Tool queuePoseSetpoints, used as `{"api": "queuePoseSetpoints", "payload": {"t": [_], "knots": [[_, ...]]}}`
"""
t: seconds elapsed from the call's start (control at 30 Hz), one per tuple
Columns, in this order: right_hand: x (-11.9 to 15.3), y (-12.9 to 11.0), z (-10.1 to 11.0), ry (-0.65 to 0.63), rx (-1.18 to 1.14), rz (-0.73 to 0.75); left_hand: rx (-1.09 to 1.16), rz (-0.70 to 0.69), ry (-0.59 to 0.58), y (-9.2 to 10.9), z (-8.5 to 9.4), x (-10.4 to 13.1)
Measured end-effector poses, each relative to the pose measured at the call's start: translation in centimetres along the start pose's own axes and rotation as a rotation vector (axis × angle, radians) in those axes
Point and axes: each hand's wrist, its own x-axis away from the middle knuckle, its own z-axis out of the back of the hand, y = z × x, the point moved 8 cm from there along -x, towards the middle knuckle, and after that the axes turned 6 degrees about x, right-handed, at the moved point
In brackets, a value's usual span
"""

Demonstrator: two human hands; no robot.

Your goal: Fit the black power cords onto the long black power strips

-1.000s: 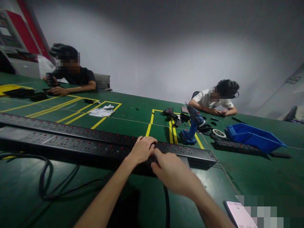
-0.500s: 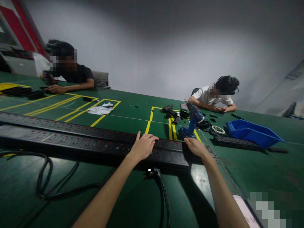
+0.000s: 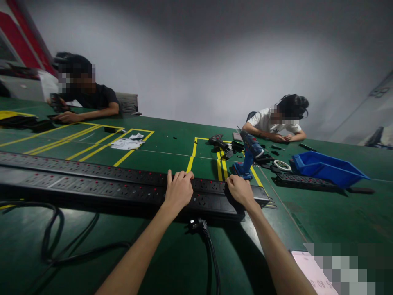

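Two long black power strips lie side by side on the green table: a front strip (image 3: 123,196) and a rear strip (image 3: 107,171), both with rows of sockets and red dots. My left hand (image 3: 179,190) rests over the strips right of their middle, its fingers curled over the rear strip's far edge. Near the right end, my right hand (image 3: 241,189) has its fingers bent round the rear strip. A black plug (image 3: 198,225) with its cable lies in front of the front strip, below my left hand.
Behind my right hand stands a blue power drill (image 3: 250,149). To the right are a blue bin (image 3: 331,168), a white tape roll (image 3: 282,165) and another socket strip (image 3: 307,181). A phone (image 3: 310,270) lies near right. Two people sit across the table. Looped cable (image 3: 52,237) lies at left.
Both my hands have shifted left along the strips, the right one further. More of the rear strip's right end shows.
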Motion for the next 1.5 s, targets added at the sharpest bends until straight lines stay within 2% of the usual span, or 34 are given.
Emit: {"api": "queuePoseSetpoints", "payload": {"t": [0.07,0.2,0.27,0.33,0.4,0.47,0.5,0.57,0.63,0.7,0.77,0.83,0.93,1.03,1.13,1.23,1.37,1.5], "knots": [[0.1,-0.1,0.0,0.008,-0.002,0.002,0.029,-0.047,-0.028,0.3,-0.2,-0.1],[0.1,-0.3,0.0,0.025,-0.005,0.022,0.143,-0.207,-0.190,1.4,-1.3,-0.2],[0.1,-0.4,0.3,0.019,-0.005,0.028,0.170,-0.211,-0.229,1.5,-1.6,-0.3],[0.4,-0.7,1.3,0.010,0.005,0.014,0.173,-0.186,-0.223,1.4,-1.6,-0.6],[1.4,-1.6,3.4,0.041,0.030,-0.005,0.171,-0.171,-0.211,1.3,-1.6,-0.7],[3.2,-3.8,5.7,0.058,0.049,0.007,0.170,-0.163,-0.207,1.1,-1.7,-0.7],[4.4,-5.3,5.9,-0.031,0.029,0.041,0.171,-0.165,-0.212,1.0,-1.8,-0.7],[7.2,-9.2,5.3,-0.242,0.024,0.145,0.168,-0.176,-0.230,0.8,-2.1,-0.5],[9.9,-12.9,4.2,-0.379,0.065,0.250,0.160,-0.187,-0.246,0.6,-2.4,-0.4],[11.7,-15.2,2.7,-0.459,0.083,0.302,0.150,-0.187,-0.252,0.4,-2.4,-0.3],[12.2,-15.8,1.9,-0.454,0.060,0.302,0.148,-0.181,-0.258,0.4,-2.4,-0.3],[11.7,-15.1,2.3,-0.400,-0.039,0.318,0.154,-0.168,-0.265,0.4,-2.4,-0.3],[9.8,-12.8,4.6,-0.339,-0.330,0.374,0.176,-0.157,-0.265,0.4,-2.2,-0.2],[6.1,-10.0,6.7,-0.276,-0.533,0.281,0.195,-0.172,-0.252,0.6,-1.9,-0.2],[2.2,-8.4,7.0,-0.197,-0.455,0.140,0.205,-0.165,-0.233,0.6,-1.7,-0.2],[-0.2,-8.6,6.5,-0.145,-0.277,0.101,0.210,-0.157,-0.227,0.6,-1.8,-0.2],[-0.7,-9.9,5.6,-0.189,-0.195,0.123,0.200,-0.174,-0.224,0.5,-1.7,-0.2],[-0.3,-11.0,6.0,-0.175,-0.155,0.139,0.186,-0.203,-0.229,0.6,-1.5,-0.1]]}}
